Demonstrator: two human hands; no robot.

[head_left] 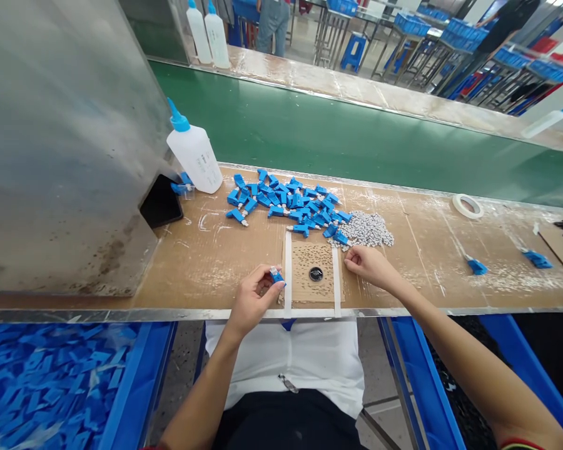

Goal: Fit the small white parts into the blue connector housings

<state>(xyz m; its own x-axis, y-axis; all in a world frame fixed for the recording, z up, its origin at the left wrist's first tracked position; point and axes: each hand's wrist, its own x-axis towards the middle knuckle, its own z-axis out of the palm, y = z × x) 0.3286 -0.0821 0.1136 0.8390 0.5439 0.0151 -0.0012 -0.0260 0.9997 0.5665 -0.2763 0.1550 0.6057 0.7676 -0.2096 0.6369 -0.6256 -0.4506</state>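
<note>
My left hand point(256, 297) pinches a small blue part point(276, 276) with a pale tip, just left of a taped cardboard pad point(312, 290). A round black cap point(316, 274) rests on that pad. My right hand point(363, 264) has its fingertips together at the lower edge of a heap of small grey pieces point(368, 229); whatever lies between them is too small to make out. Behind the pad spreads a pile of blue parts point(295, 200), touching the grey heap.
A white bottle with a blue nozzle point(196, 156) stands at the back left beside a dark phone-like object point(162, 201) and a metal panel point(65, 150). Rightward lie a tape roll point(468, 206) and two blue brushes point(476, 267). A green strip point(338, 131) runs behind.
</note>
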